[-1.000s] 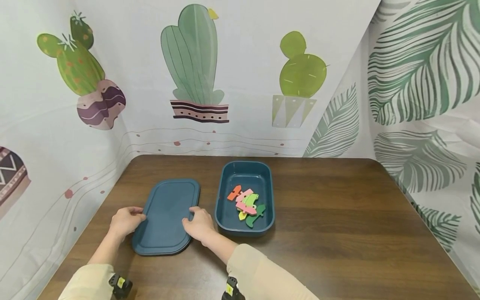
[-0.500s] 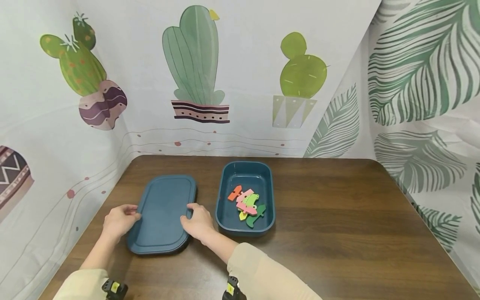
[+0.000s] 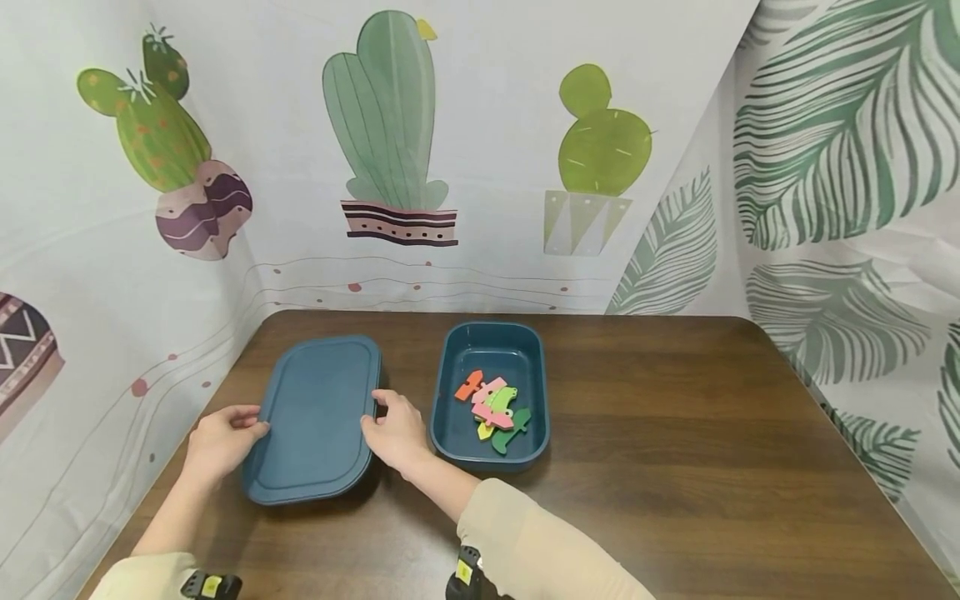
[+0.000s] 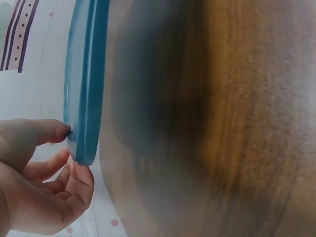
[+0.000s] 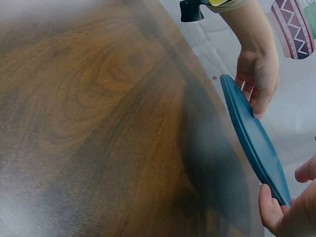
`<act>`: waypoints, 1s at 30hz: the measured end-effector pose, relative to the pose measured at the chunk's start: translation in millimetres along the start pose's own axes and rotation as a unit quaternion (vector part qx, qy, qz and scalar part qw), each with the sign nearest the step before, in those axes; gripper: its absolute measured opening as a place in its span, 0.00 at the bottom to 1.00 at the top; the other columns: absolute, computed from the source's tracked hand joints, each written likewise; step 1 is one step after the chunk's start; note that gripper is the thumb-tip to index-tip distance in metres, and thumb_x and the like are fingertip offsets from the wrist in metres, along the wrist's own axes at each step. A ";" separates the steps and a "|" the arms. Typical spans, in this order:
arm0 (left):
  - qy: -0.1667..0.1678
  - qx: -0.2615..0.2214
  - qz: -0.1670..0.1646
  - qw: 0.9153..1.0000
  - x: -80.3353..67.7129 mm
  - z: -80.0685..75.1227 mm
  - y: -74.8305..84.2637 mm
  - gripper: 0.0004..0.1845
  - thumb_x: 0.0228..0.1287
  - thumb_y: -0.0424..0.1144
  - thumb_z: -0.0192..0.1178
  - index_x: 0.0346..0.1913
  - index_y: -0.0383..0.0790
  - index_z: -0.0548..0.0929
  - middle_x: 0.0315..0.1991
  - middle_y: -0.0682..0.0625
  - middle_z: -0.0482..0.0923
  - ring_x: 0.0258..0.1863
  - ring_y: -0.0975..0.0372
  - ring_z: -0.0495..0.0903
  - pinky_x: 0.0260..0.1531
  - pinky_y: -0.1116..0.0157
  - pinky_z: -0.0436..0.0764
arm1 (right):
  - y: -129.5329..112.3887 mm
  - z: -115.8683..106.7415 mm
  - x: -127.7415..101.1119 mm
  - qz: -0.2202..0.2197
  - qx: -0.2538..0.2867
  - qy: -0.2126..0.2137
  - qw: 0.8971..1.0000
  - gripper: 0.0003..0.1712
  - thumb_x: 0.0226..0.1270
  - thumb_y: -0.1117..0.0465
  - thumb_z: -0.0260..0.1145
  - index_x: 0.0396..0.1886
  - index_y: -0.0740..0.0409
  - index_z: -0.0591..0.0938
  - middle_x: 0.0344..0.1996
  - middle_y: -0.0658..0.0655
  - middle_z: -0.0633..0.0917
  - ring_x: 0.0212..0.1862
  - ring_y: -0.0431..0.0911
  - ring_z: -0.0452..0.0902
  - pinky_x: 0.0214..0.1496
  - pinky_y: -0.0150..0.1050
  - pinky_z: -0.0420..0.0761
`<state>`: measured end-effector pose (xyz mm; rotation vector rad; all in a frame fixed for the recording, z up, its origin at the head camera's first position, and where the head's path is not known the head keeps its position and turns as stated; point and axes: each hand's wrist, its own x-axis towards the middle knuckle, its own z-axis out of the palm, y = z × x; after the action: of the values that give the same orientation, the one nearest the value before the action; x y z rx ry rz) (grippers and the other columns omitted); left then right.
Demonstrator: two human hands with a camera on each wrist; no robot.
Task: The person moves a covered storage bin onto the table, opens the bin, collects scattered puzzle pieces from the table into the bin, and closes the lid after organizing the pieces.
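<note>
Two hands, left hand (image 3: 220, 439) and right hand (image 3: 396, 434), pinching flat dark-teal plastic lid (image 3: 313, 418) by opposite edges (raised off brown wooden table (image 3: 675, 467)).

lid (image 3: 313, 418) left of box (image 3: 491, 337), shapes (image 3: 492, 408) in box, both on table (image 3: 675, 467)

A dark brown wood-grain table (image 3: 675, 433) stands in a corner screened by white fabric backdrops. The back and left cloths (image 3: 480, 150) show potted cacti; the right cloth (image 3: 847, 167) carries large green fern leaves. Light is soft and even.
</note>
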<state>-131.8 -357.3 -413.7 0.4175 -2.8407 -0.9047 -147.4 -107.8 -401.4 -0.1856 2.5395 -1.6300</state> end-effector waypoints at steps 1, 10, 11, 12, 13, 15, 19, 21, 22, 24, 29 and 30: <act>0.000 -0.002 0.002 1.000 -0.1 -1.4 1.2 0.21 0.59 0.41 0.58 0.50 0.28 0.78 0.41 0.36 0.81 0.45 0.43 0.76 0.42 0.49 0.68 | -0.7 -0.4 0.8 -0.001 0.003 0.003 1.000 0.22 0.59 0.61 0.63 0.55 0.53 0.77 0.49 0.51 0.79 0.43 0.42 0.80 0.38 0.33 0.78; -0.014 -0.004 0.003 1.000 -0.2 -8.9 12.1 0.23 0.61 0.44 0.57 0.52 0.29 0.76 0.44 0.35 0.80 0.47 0.43 0.75 0.44 0.49 0.67 | -5.6 -8.1 6.9 -0.009 0.016 0.020 1.000 0.23 0.59 0.61 0.63 0.57 0.54 0.77 0.51 0.52 0.78 0.42 0.42 0.80 0.38 0.33 0.78; -0.016 -0.003 0.003 1.000 -0.1 -9.0 13.2 0.23 0.61 0.45 0.57 0.52 0.29 0.76 0.44 0.35 0.80 0.47 0.44 0.76 0.43 0.50 0.69 | -5.6 -8.9 7.6 -0.006 0.019 0.019 1.000 0.24 0.59 0.61 0.63 0.57 0.55 0.76 0.51 0.52 0.77 0.42 0.42 0.80 0.37 0.32 0.78; -0.015 -0.001 0.003 1.000 0.0 -8.9 14.2 0.23 0.61 0.45 0.57 0.52 0.29 0.76 0.44 0.36 0.80 0.46 0.44 0.76 0.41 0.51 0.71 | -5.1 -9.9 8.2 -0.008 0.020 0.020 1.000 0.24 0.59 0.61 0.63 0.57 0.55 0.76 0.51 0.53 0.77 0.41 0.42 0.80 0.37 0.32 0.78; -0.015 -0.001 0.005 1.000 0.2 -8.7 15.2 0.23 0.61 0.45 0.57 0.52 0.29 0.76 0.44 0.36 0.80 0.46 0.44 0.77 0.40 0.53 0.72 | -4.7 -10.8 8.7 -0.007 0.022 0.019 1.000 0.24 0.59 0.61 0.63 0.57 0.56 0.76 0.51 0.53 0.77 0.41 0.41 0.80 0.36 0.31 0.78; -0.013 -0.003 0.007 1.000 0.6 -8.3 17.4 0.23 0.61 0.46 0.57 0.52 0.30 0.76 0.44 0.36 0.80 0.46 0.45 0.77 0.38 0.56 0.73 | -4.0 -12.7 9.8 -0.008 0.025 0.019 0.999 0.24 0.59 0.62 0.63 0.58 0.58 0.76 0.51 0.54 0.77 0.39 0.40 0.80 0.35 0.30 0.78; -0.016 -0.011 0.008 1.000 0.4 -8.6 22.3 0.24 0.61 0.47 0.57 0.53 0.30 0.76 0.45 0.36 0.80 0.46 0.47 0.78 0.36 0.61 0.73 | -3.7 -17.5 12.7 -0.009 0.026 0.023 0.999 0.24 0.60 0.62 0.63 0.57 0.59 0.76 0.49 0.54 0.78 0.36 0.38 0.80 0.36 0.31 0.77; -0.019 -0.020 0.006 1.000 0.0 -8.9 25.1 0.25 0.61 0.47 0.57 0.54 0.31 0.76 0.46 0.37 0.79 0.47 0.48 0.77 0.36 0.62 0.73 | -4.0 -20.5 14.3 -0.007 0.024 0.025 0.999 0.24 0.60 0.61 0.63 0.57 0.58 0.76 0.48 0.53 0.78 0.36 0.38 0.80 0.37 0.32 0.77; -0.022 -0.024 0.004 0.999 -0.3 -9.0 26.6 0.25 0.61 0.48 0.57 0.54 0.32 0.76 0.46 0.37 0.79 0.47 0.48 0.77 0.37 0.62 0.73 | -4.5 -22.5 14.7 -0.006 0.024 0.025 0.999 0.24 0.60 0.61 0.63 0.57 0.57 0.76 0.48 0.53 0.78 0.36 0.38 0.80 0.38 0.33 0.77; -0.027 -0.030 0.003 0.999 -0.8 -9.1 29.9 0.26 0.61 0.48 0.57 0.55 0.32 0.75 0.47 0.37 0.79 0.48 0.48 0.76 0.37 0.63 0.73 | -5.2 -26.2 15.5 -0.004 0.024 0.026 0.999 0.23 0.60 0.61 0.63 0.57 0.57 0.76 0.48 0.54 0.78 0.36 0.38 0.80 0.38 0.34 0.77; -0.028 -0.038 0.002 0.999 -1.1 -8.3 37.4 0.26 0.62 0.49 0.57 0.55 0.33 0.75 0.48 0.37 0.78 0.49 0.48 0.76 0.39 0.61 0.74 | -5.1 -33.1 18.1 -0.008 0.014 0.025 1.000 0.23 0.60 0.62 0.63 0.56 0.57 0.77 0.45 0.55 0.78 0.35 0.39 0.80 0.36 0.33 0.77; -0.028 -0.040 0.002 0.999 -1.0 -8.1 38.6 0.26 0.61 0.49 0.57 0.55 0.32 0.75 0.48 0.37 0.78 0.49 0.48 0.76 0.39 0.61 0.73 | -4.2 -34.3 18.7 -0.009 0.011 0.025 1.000 0.22 0.60 0.62 0.63 0.56 0.57 0.77 0.44 0.55 0.78 0.35 0.40 0.80 0.36 0.32 0.77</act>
<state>-137.8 -331.3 -384.6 0.3815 -2.8426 -1.0420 -171.4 -81.9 -384.1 -0.1685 2.5624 -1.6895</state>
